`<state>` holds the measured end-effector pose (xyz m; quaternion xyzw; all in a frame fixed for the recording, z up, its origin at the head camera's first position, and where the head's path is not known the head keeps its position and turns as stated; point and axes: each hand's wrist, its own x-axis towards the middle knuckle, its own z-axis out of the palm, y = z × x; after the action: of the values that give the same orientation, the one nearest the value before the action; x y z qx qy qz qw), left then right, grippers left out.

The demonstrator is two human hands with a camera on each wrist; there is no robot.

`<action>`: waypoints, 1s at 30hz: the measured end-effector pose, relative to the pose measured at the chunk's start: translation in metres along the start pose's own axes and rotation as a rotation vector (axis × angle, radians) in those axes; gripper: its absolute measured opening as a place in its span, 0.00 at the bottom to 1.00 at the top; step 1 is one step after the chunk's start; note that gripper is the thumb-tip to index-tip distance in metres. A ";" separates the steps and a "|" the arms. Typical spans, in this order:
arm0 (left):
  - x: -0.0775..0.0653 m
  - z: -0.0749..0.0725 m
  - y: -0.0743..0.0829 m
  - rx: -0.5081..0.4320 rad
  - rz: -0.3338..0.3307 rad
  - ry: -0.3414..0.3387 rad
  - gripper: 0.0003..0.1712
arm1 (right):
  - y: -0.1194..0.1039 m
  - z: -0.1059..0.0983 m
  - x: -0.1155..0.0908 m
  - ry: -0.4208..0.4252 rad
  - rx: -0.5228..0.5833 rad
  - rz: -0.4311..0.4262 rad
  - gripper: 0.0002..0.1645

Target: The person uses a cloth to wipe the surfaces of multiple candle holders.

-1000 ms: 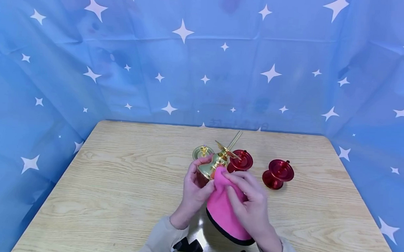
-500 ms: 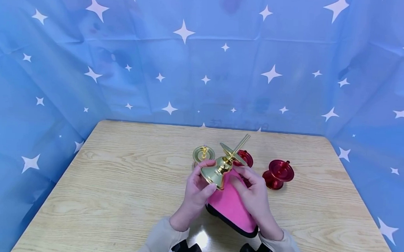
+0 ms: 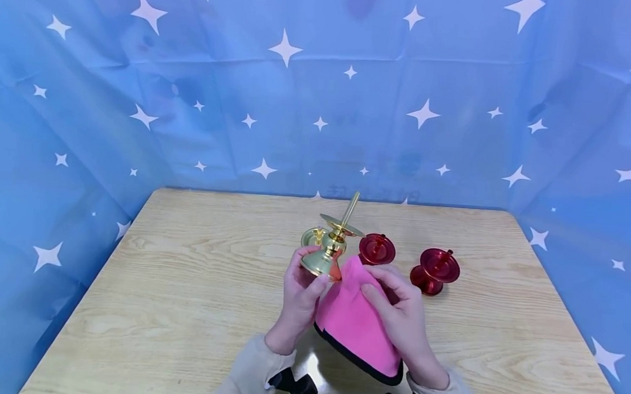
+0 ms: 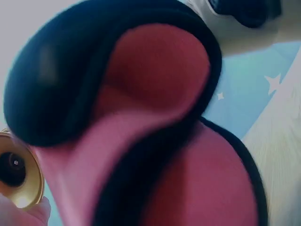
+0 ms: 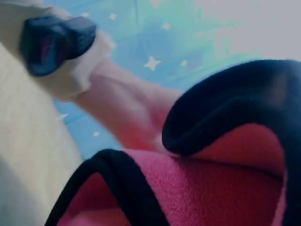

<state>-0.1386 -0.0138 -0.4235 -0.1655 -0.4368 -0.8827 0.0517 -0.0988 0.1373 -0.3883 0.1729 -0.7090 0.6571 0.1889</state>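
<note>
My left hand (image 3: 297, 299) grips a shiny gold candlestick (image 3: 321, 261) by its flared base, above the table. The candlestick leans right, its thin stem pointing up and away past a round drip plate. A pink cloth (image 3: 358, 319) with black edging is pinched between the thumb and fingers of my right hand (image 3: 402, 312). The cloth's upper corner is right beside the candlestick's base, and the rest hangs below. In the left wrist view, the hollow underside of the candlestick (image 4: 37, 188) shows at the left behind the cloth (image 4: 230, 174). Cloth (image 5: 207, 188) also fills the lower right wrist view.
Two red metal candle holders (image 3: 376, 249) stand to the right of the candlestick, the farther one (image 3: 435, 271) beyond my right hand. Another gold-dished holder (image 3: 309, 237) is partly hidden behind the candlestick. The wooden table (image 3: 147, 289) meets a blue star-printed backdrop (image 3: 220, 87).
The candlestick swung right and lower, then came back left and up, now more upright. The cloth's corner, behind the base half a second ago, now shows beside it.
</note>
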 end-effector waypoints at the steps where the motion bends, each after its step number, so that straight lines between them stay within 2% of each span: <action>1: 0.000 0.001 0.000 -0.012 -0.012 0.007 0.24 | 0.002 0.003 -0.002 0.025 0.007 0.012 0.14; 6: -0.001 0.010 0.000 -0.020 -0.054 0.033 0.22 | 0.011 0.016 -0.012 0.152 0.028 0.046 0.15; 11: -0.001 0.017 0.001 0.024 -0.056 0.055 0.22 | 0.019 0.024 -0.016 0.226 0.081 -0.010 0.15; 16: 0.000 0.025 0.000 0.021 -0.065 0.072 0.19 | 0.025 0.027 -0.018 0.269 0.143 -0.050 0.15; 19: 0.001 0.027 -0.003 0.038 -0.037 0.061 0.16 | 0.028 0.027 -0.019 0.304 0.177 -0.064 0.15; 23: 0.000 0.026 -0.006 0.126 0.016 0.023 0.22 | 0.027 0.027 -0.018 0.363 0.196 -0.069 0.16; 26: -0.001 0.024 -0.007 0.199 0.044 0.006 0.22 | 0.027 0.025 -0.016 0.396 0.182 -0.065 0.15; 30: -0.002 0.020 -0.008 0.246 0.070 -0.026 0.22 | 0.027 0.021 -0.013 0.406 0.166 -0.065 0.14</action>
<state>-0.1340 0.0069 -0.4184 -0.1844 -0.5362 -0.8180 0.0965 -0.1016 0.1182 -0.4197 0.0748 -0.5941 0.7279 0.3340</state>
